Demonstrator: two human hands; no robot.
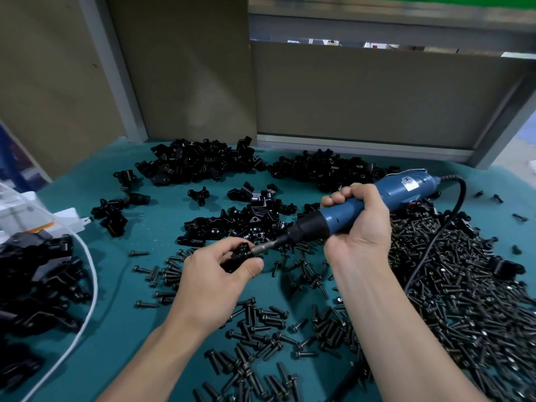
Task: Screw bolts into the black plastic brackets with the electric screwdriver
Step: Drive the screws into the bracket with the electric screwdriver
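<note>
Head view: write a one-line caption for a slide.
Right hand holds the blue electric screwdriver, its bit against a black bracket gripped in the left hand, above scattered bolts.

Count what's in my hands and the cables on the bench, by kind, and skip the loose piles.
electric screwdriver: 1, gripped by the right hand
black plastic bracket: 1, held in the left hand
black power cord: 1
white cable: 1
Total: 4
</note>
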